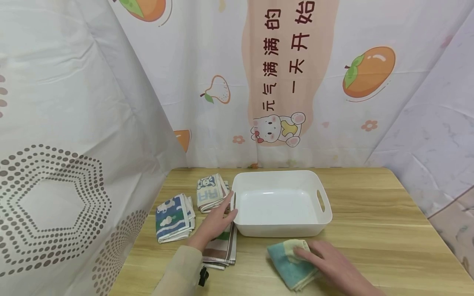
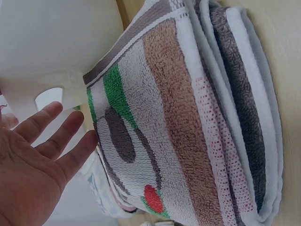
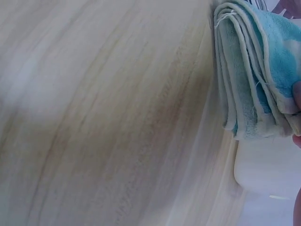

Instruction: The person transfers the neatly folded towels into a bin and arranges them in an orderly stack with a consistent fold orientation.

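Observation:
My right hand (image 1: 326, 255) holds a folded blue and cream towel (image 1: 286, 267) over the front of the table, pinching it at its edge. In the right wrist view the towel's layered edges (image 3: 244, 75) show, with only fingertips at the frame's border. Fingers extended, my left hand (image 1: 216, 220) is at the left handle side of a white plastic basket (image 1: 281, 230). Whether it touches the basket is hard to tell. Beneath that arm lies a folded brown striped towel (image 1: 222, 251), seen large in the left wrist view with green and red patterns.
A folded blue and green towel (image 1: 172, 218) lies on the table's left side. Behind it, a folded cream towel (image 1: 209, 192) with a blue figure sits near the basket. The wooden table (image 1: 374, 230) extends to the right, and a printed curtain (image 1: 222, 53) hangs behind.

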Demonstrator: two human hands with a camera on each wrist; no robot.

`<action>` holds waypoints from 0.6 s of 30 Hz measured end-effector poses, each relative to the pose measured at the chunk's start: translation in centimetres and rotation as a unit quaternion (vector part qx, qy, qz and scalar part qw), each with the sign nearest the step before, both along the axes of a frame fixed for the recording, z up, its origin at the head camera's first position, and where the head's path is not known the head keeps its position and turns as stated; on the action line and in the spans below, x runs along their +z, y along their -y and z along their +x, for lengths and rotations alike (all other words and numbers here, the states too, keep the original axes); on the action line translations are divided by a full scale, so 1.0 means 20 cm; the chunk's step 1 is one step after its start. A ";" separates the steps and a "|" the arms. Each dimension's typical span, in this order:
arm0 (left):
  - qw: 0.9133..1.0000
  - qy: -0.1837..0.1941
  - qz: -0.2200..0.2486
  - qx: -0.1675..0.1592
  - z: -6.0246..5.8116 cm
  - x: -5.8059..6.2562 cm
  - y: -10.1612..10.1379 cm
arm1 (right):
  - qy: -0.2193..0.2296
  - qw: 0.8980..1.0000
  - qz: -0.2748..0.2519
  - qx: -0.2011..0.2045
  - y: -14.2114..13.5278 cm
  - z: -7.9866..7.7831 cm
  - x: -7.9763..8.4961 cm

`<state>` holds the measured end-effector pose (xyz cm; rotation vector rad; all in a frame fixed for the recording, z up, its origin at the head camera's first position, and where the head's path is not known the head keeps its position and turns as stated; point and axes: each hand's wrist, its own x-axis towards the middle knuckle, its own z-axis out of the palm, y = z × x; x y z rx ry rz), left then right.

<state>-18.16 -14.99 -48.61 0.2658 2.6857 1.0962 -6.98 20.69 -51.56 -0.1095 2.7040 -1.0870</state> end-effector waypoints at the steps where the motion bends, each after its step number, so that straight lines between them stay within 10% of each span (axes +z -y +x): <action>1: 1.000 -0.001 0.000 -0.001 0.00 0.00 0.00 | 0.000 1.000 -0.002 -0.001 0.00 0.00 0.00; 18: 1.000 -0.002 0.002 -0.002 -0.01 -0.02 0.00 | 0.018 0.999 -0.026 -0.011 0.01 -0.01 0.06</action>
